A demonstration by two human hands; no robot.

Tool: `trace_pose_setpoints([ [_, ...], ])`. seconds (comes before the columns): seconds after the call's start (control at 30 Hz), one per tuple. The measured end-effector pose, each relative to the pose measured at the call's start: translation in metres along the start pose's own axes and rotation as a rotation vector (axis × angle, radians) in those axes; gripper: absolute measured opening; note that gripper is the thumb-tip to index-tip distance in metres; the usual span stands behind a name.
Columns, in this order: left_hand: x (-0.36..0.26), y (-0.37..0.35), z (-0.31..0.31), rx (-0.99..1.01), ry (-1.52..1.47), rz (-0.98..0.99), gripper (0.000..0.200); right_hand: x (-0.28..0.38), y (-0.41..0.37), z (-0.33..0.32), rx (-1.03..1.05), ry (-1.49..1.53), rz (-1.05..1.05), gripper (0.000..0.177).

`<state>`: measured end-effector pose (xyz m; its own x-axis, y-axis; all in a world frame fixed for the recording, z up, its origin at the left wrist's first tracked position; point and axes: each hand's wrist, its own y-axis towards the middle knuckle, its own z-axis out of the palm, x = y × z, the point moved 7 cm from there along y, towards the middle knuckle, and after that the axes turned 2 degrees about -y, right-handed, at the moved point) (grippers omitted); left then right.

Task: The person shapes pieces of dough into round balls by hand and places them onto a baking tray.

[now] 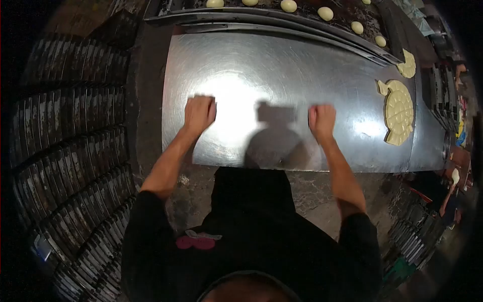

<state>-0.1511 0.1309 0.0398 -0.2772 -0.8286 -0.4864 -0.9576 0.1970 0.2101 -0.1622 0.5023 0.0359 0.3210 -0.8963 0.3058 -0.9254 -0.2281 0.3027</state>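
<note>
My left hand is closed, its curled fingers down over the left part of a shiny metal worktop. My right hand is closed in the same way farther right on that surface. Whatever may be inside either hand is hidden by the fingers. To the right of my right hand lies a flat, round slab of pale dough, scored into several pieces. Another portion of scored dough sits behind it, close to the tray's corner.
Beyond the worktop, a dark baking tray carries several round dough balls, spaced apart. Stacks of dark trays stand at the left. More trays are at the lower right. Another person's arm shows at the far right.
</note>
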Motion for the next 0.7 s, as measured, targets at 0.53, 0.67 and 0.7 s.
trace_pose_setpoints([
  [0.53, -0.091, 0.023, 0.051, -0.022, -0.214, -0.046, 0.018, 0.052, 0.015, 0.027, 0.110, 0.021, -0.100, 0.013],
  [0.67, -0.046, -0.037, 0.031, 0.046, 0.026, 0.043, 0.014, -0.006, -0.028, -0.016, 0.331, 0.522, 0.074, 0.012],
  [0.7, -0.027, -0.030, 0.024, 0.086, 0.087, -0.035, 0.013, -0.026, -0.017, -0.028, 0.108, 0.324, -0.012, 0.009],
])
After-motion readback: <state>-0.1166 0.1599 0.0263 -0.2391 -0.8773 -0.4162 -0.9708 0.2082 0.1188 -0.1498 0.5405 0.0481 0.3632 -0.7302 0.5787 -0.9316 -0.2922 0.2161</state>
